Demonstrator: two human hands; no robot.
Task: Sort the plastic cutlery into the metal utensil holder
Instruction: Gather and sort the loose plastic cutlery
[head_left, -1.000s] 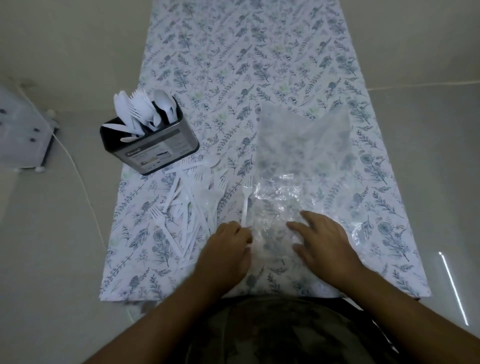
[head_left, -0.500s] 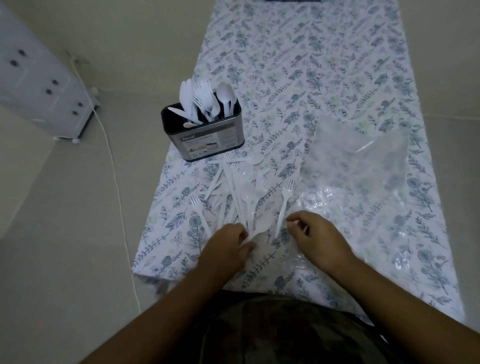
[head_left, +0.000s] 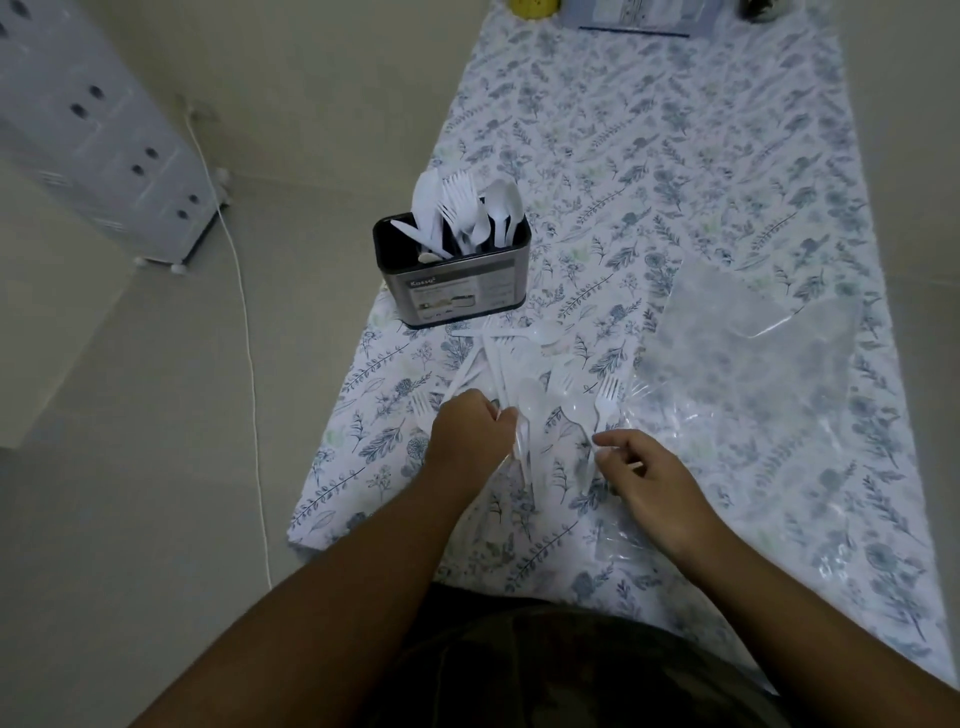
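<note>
The metal utensil holder (head_left: 457, 288) stands on the floral cloth, with white plastic forks, spoons and knives upright inside it. A loose pile of white plastic cutlery (head_left: 524, 374) lies just in front of the holder. My left hand (head_left: 467, 428) is at the near left of the pile, closed around a white spoon (head_left: 524, 415) whose handle points toward me. My right hand (head_left: 641, 480) is to the right, pinching the handle end of a white fork (head_left: 605, 400) that lies on the cloth.
A crumpled clear plastic bag (head_left: 748, 358) lies right of the pile. The floral cloth (head_left: 649, 156) covers the floor ahead. A white cable (head_left: 244, 312) runs along the floor at left, beside a white cabinet (head_left: 88, 130). Small items sit at the far edge.
The view has swung, so the holder sits nearer the centre. My left hand has closed on a spoon from the pile. My right hand left the bag and reached the fork's handle.
</note>
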